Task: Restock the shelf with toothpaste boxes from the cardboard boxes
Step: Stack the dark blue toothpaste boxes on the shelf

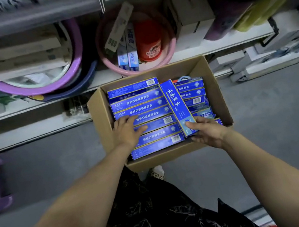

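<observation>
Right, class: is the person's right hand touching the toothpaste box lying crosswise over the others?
Touching. The head view shows the right hand gripping the crosswise toothpaste box at its near end, thumb across its top face.

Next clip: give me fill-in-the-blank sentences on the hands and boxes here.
The toothpaste box lying crosswise on top is gripped by the ____ hand.
The left hand rests flat on boxes coloured ____.
The cardboard box stands on the ____.
The basin holding the red cup is ____.
Missing: right; blue; floor; pink.
</observation>
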`<action>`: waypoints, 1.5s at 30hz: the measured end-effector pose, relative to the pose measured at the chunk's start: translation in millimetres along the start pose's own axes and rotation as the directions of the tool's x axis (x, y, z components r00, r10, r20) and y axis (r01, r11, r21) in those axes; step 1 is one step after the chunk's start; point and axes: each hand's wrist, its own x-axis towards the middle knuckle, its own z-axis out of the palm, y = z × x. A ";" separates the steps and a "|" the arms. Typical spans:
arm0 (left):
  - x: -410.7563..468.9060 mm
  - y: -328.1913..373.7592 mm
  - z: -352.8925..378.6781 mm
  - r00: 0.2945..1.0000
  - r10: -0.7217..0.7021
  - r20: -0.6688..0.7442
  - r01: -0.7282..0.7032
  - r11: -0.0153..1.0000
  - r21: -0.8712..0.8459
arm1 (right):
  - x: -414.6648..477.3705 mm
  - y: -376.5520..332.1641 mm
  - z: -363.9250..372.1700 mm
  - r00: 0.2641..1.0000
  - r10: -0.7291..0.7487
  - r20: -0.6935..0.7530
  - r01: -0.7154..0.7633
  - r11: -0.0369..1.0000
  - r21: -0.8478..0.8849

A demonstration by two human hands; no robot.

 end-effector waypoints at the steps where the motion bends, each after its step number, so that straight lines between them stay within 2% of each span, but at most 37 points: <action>1: 1.6 0.6 2.5 1.000 0.003 -0.008 -0.002 1.000 0.020 | -0.3 2.2 2.4 1.000 -0.005 -0.002 0.005 1.000 0.028; 5: 5.7 1.8 9.5 1.000 -0.002 -0.020 0.003 0.999 0.039 | 2.5 13.3 9.3 0.999 -0.037 -0.002 0.037 0.998 0.045; 12: 25.6 -0.1 10.2 0.995 -0.003 -0.096 0.019 0.986 0.167 | 5.0 21.4 20.4 0.999 -0.031 -0.008 0.032 0.990 0.135; 17: 38.5 3.2 -0.1 0.991 0.121 -0.051 -0.093 0.923 0.373 | 6.1 19.7 20.5 0.999 -0.042 -0.004 0.042 0.985 0.167; 21: 48.0 8.6 -14.8 0.966 0.244 0.088 -0.253 0.816 0.520 | 4.5 16.6 19.1 0.998 -0.056 0.000 0.055 0.979 0.195; 23: 52.8 8.5 -24.0 0.967 0.221 0.126 -0.255 0.855 0.453 | 2.6 14.7 18.3 0.998 -0.069 -0.002 0.068 0.973 0.219; 25: 55.7 7.1 -35.6 0.979 0.131 0.155 -0.172 0.943 0.286 | 0.1 12.1 17.5 0.997 -0.080 -0.002 0.079 0.968 0.239; 27: 55.6 5.5 -44.5 0.972 0.063 0.226 -0.109 0.974 0.198 | -2.9 9.5 16.6 0.996 -0.091 -0.002 0.088 0.964 0.251; 32: 39.6 4.1 -56.8 0.949 -0.001 0.316 0.012 0.999 -0.031 | -13.8 1.5 19.6 0.990 -0.143 0.018 0.134 0.957 0.258; 36: 15.2 16.6 -73.6 0.920 0.022 0.391 0.114 0.940 -0.322 | -25.0 -6.1 27.7 0.974 -0.217 0.065 0.195 0.949 0.248; 39: -2.1 27.1 -97.9 0.931 0.044 0.362 0.141 0.872 -0.469 | -38.2 -18.9 38.6 0.950 -0.296 0.101 0.267 0.935 0.234; 42: -13.9 31.8 -129.6 0.964 0.032 0.263 0.114 0.847 -0.519 | -55.2 -40.5 56.3 0.906 -0.400 0.138 0.362 0.902 0.237; 45: -32.0 41.7 -175.9 0.987 0.050 0.153 0.034 0.864 -0.502 | -75.6 -71.8 77.2 0.838 -0.515 0.182 0.462 0.846 0.267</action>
